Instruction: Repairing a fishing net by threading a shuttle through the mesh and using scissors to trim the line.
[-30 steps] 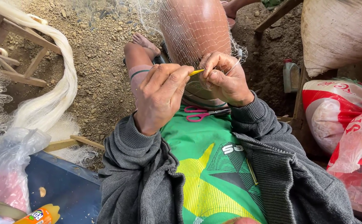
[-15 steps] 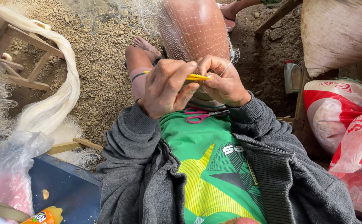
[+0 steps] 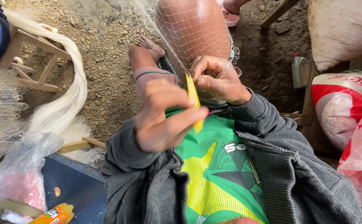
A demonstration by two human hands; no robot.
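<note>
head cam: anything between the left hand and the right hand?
Only the yellow netting needle, held by the left hand; its tip reaches the right hand pinching the net. Head view.

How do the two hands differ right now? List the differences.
The left hand is raised toward the camera and grips a yellow netting needle; the right hand sits lower by the knee and pinches the fine net. The left hand looks blurred, the right hand sharp. Both are bare, with grey sleeves.

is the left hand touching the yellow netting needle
Touching. The head view shows the left hand gripping the yellow netting needle, its fingers wrapped over the lower end with no gap.
</note>
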